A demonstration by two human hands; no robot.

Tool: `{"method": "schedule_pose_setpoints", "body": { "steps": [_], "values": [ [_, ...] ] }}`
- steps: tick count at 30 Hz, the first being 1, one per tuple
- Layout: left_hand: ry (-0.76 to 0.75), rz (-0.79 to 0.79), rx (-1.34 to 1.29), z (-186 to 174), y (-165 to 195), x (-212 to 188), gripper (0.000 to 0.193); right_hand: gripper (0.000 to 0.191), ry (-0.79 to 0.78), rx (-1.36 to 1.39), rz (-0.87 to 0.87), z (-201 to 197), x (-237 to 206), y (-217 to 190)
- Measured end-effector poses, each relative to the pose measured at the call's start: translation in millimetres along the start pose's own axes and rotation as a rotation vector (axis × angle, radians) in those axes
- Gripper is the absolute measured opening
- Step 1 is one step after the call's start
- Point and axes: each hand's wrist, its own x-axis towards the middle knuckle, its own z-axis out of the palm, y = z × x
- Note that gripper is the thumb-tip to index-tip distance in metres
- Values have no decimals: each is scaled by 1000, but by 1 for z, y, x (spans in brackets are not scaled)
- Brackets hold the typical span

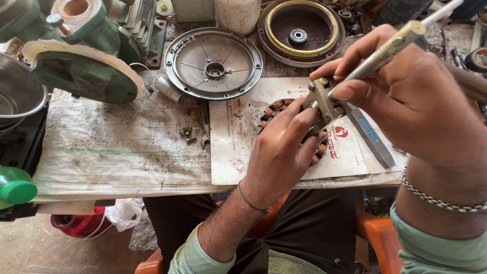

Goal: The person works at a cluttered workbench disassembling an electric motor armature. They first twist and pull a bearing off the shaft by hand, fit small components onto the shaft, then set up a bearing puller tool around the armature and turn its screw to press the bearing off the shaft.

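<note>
Two hands busy: left hand (284, 152) presses the round copper-wound stator (318, 152) at table centre, right hand (401, 86) at 2 o'clock pinches a slim metal rod (390, 48) over its metal bracket (324, 104); covers off, loose screws (186, 133) at 9 o'clock, reassembly pending.

A pale printed paper sheet (243, 147), rectangular with red drawings and red lettering, is lying flat across the middle of the table (116, 152), partly under the hands' work. A small blue oval label (369, 130) is showing on the dark tool handle lying at the sheet's right side.
</note>
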Motion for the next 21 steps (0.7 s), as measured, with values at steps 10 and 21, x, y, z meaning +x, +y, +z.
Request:
{"method": "schedule_pose_setpoints", "body": {
  "steps": [10,21],
  "values": [
    [-3,43,-7,-2,0,1,52,27,141,-19,20,10,-5,-1],
    [8,30,-12,2,-3,0,52,27,285,-51,68,17,-13,-4]
  ]
}}
